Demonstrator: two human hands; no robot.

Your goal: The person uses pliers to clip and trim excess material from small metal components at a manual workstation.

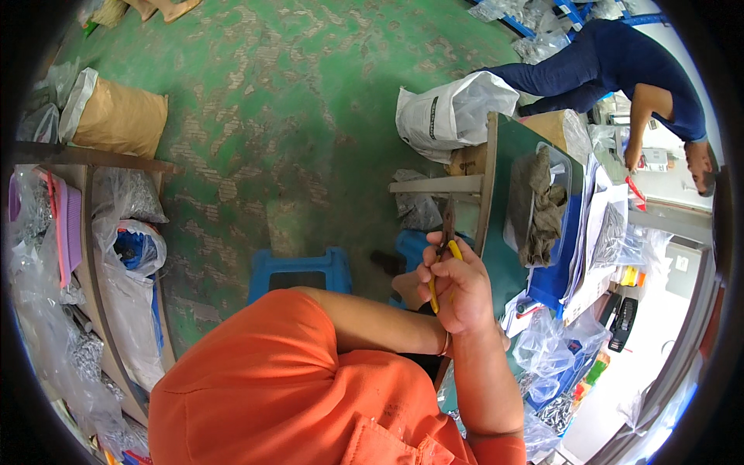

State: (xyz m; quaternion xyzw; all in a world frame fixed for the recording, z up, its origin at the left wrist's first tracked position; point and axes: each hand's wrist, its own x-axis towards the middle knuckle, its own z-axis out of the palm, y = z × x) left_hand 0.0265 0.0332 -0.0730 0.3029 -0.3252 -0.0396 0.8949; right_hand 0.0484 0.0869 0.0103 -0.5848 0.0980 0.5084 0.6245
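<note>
My right hand is raised in front of the table edge, palm turned up, with its fingers curled round a pair of pliers. The pliers have yellow handles, and their dark jaws point away from me. My left forearm, in an orange sleeve, reaches across to the right. It passes behind my right wrist, so my left hand shows only as a small bit beyond it; its fingers are hidden. Closest to both hands is the green-topped table.
On the table are a clear tub with a dark cloth, papers and plastic bags. A blue stool stands ahead, a white sack beyond the table. A person in dark blue bends at the far right. Shelves of bagged metal parts line the left.
</note>
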